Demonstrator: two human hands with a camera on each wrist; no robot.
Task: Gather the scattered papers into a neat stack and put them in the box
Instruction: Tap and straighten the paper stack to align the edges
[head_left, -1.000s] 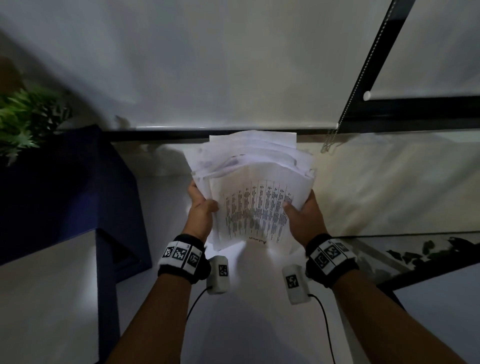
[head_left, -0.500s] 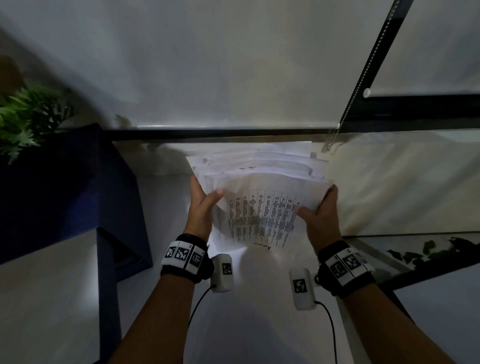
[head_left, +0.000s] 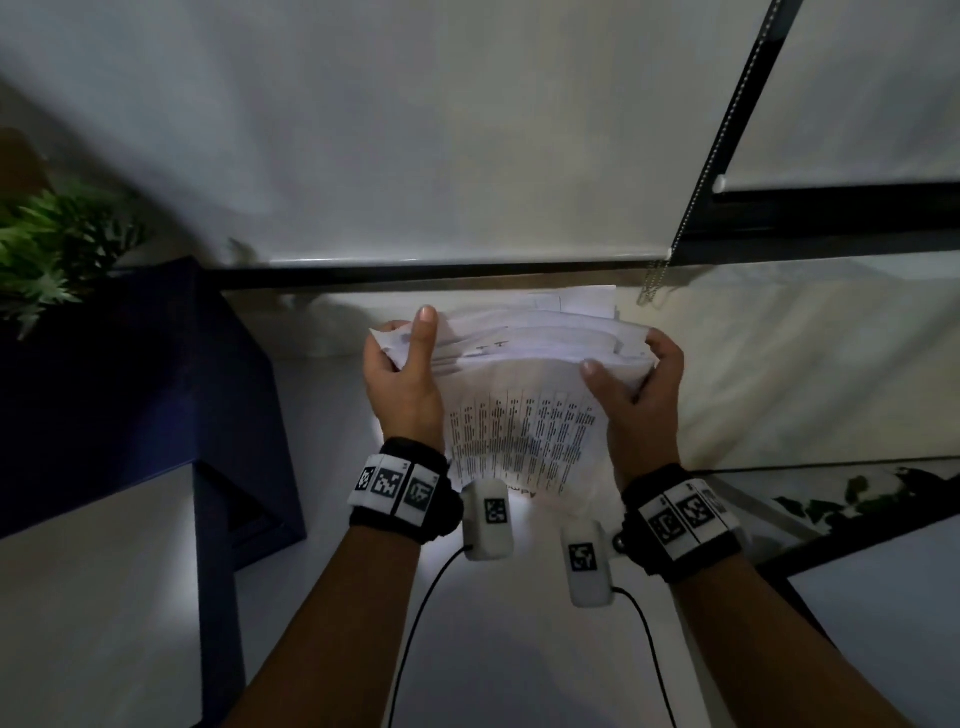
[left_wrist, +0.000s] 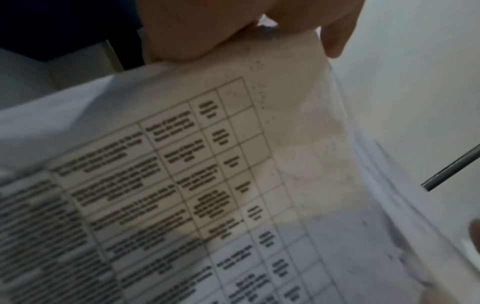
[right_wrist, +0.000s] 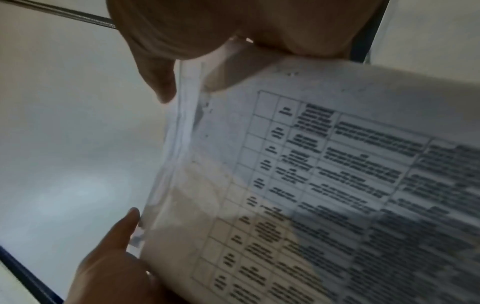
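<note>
The papers (head_left: 524, 395) are a loose sheaf of thin printed sheets, held up in the air between both hands above the pale surface (head_left: 519, 649), well in from its edges and just short of the dark sill at the back. The nearest sheet carries a printed table; behind it the other sheets stand fanned, their top edges stepped and uneven, so the bundle is not yet squared.

The left hand (head_left: 402, 379) grips the left edge, thumb laid up over the front of the sheets and the fingers curled behind. The right hand (head_left: 641, 384) holds the right edge the same way, thumb on the front and fingers wrapped round the back. In the wrist views each thumb pinches the margin close to the upper corner, and the sheet edges show as a thin layered band.

These sheets look light and limp: they bow under their own weight and would likely slide over one another if the pinch eased. A single corner hold would probably let the lower half droop and fan out. The safer hold, I judge, is on the two opposite side edges, loosening just enough to tap the bottom edge on the surface and bring the sheets level, then clamping near the middle of each side for the carry.

To the left stands a dark blue box-like block (head_left: 145, 384), with a green plant (head_left: 57, 244) beyond it; whether that block is the box meant I cannot tell. A bead chain (head_left: 655, 283) hangs from the blind at the back right.
</note>
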